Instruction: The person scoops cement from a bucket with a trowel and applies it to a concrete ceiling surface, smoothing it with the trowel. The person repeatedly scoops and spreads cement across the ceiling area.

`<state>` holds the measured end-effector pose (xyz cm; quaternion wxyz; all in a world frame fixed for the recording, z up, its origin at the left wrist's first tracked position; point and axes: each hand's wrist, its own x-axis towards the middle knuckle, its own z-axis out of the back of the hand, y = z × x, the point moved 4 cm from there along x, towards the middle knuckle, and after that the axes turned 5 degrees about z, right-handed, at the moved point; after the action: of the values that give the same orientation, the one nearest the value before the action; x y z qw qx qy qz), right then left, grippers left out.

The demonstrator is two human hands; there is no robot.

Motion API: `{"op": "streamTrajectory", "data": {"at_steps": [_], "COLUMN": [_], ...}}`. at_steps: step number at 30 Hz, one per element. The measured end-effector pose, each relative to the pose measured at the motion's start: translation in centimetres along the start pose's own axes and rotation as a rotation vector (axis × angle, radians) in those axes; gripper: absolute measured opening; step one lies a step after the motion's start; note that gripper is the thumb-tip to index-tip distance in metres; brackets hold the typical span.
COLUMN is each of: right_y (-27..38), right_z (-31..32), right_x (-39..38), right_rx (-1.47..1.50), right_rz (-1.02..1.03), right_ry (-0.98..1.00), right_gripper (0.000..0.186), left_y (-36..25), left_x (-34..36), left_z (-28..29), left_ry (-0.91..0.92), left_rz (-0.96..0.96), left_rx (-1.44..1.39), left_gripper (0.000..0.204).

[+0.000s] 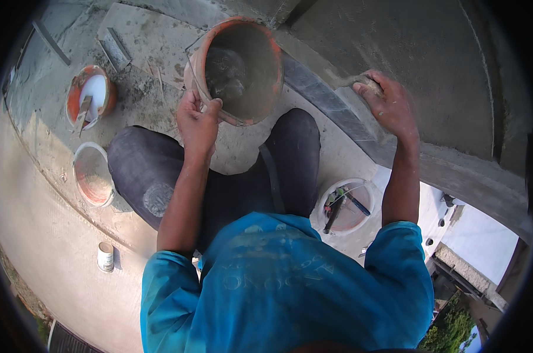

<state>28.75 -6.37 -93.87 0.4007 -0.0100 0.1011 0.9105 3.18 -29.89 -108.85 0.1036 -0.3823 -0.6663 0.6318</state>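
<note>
Sponge-like lump (369, 86) sits in the curled fingers of the right hand (391, 106), right of the big bucket (265, 63) and beside the grey wall (431, 65), its long axis too covered to tell. Nearer that bucket, the left hand (198, 122) grips its rim. Counted outward: one lump, one big bucket, three others (orange bucket (110, 96) to its left, pale bucket (93, 167) lower left, white bucket (369, 206) lower right), one can (106, 259) lower left.

Left arm (184, 200) forward, left fingers (191, 101) pinched; right arm (403, 176) wide, right fingers (380, 80) curled.
</note>
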Motion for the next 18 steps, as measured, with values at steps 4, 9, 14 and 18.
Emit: {"op": "streamTrajectory", "data": {"at_steps": [4, 9, 14, 18], "right_y": [3.0, 6.2, 8.7, 6.6], "right_z": [-2.5, -4.0, -4.1, -3.3], "right_x": [-1.3, -2.1, -0.6, -1.4], "right_rx": [-0.047, -0.081, -0.136, -0.161], "right_rz": [-0.095, 0.072, 0.069, 0.056], "right_ry": [0.233, 0.175, 0.25, 0.299], "right_gripper": [0.046, 0.04, 0.038, 0.036], "left_y": [-0.2, 0.1, -0.5, 0.0], "left_x": [-1.2, -0.9, -1.4, -1.8], "left_z": [-0.8, -0.6, -0.7, -0.4], "left_ry": [-0.029, 0.034, 0.098, 0.151], "left_rz": [-0.034, 0.016, 0.009, -0.139], "left_rx": [-0.054, -0.015, -0.064, -0.039], "left_gripper": [0.027, 0.026, 0.026, 0.038]}}
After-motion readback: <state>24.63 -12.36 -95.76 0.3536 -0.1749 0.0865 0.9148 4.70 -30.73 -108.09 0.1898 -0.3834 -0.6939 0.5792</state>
